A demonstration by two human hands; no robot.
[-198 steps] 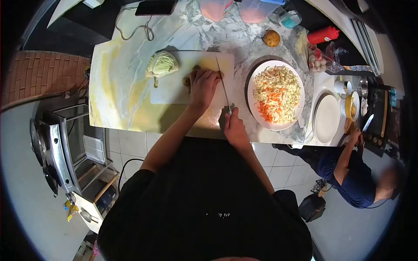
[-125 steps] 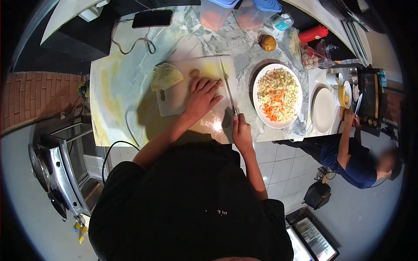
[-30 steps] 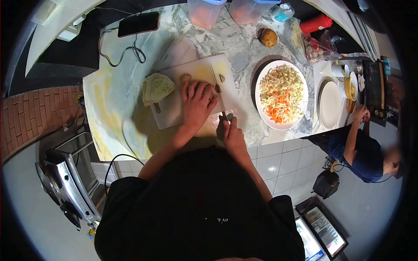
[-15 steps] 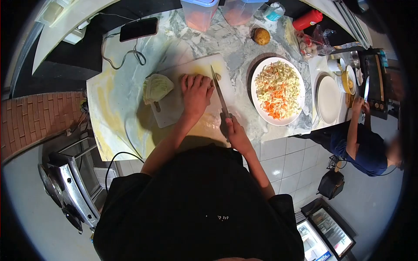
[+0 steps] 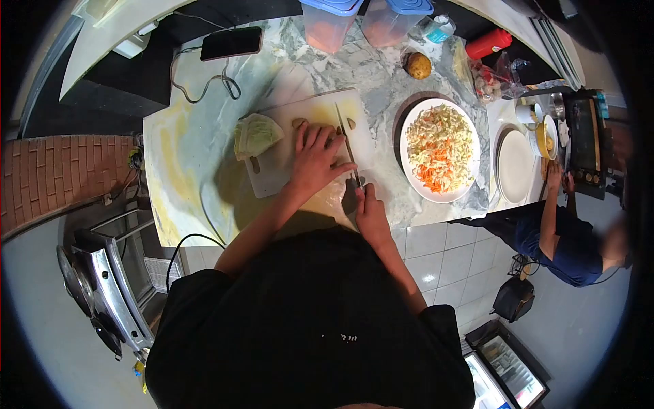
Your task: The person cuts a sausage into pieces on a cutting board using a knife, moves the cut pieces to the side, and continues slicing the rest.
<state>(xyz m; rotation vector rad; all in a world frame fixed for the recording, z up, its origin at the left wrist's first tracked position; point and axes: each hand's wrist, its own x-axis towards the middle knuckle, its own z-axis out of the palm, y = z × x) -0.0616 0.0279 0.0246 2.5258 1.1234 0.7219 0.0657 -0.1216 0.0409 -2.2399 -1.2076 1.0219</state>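
Note:
On the white cutting board (image 5: 274,178) my left hand (image 5: 316,158) lies with its fingers spread and its thumb stretched out to the knife blade. Small brown-skinned pieces, perhaps potato, are by its fingertips; one piece (image 5: 298,123) shows at the left, another (image 5: 351,124) right of the blade. What is under the palm is hidden. My right hand (image 5: 371,214) grips the handle of a long knife (image 5: 340,117), whose tip points away from me across the board. A cut cabbage (image 5: 259,136) rests on the board's left side.
Right of the board stands a white plate (image 5: 403,151) of shredded cabbage and carrot. Behind are a potato (image 5: 417,65), plastic containers (image 5: 325,31), a red bottle (image 5: 489,43) and a phone (image 5: 231,43) with a cable. At the far right another person (image 5: 562,238) works at the counter.
My left hand's fingers have spread and its thumb has moved out to the blade. A brown piece now shows left of the fingers. The whole view has shifted slightly.

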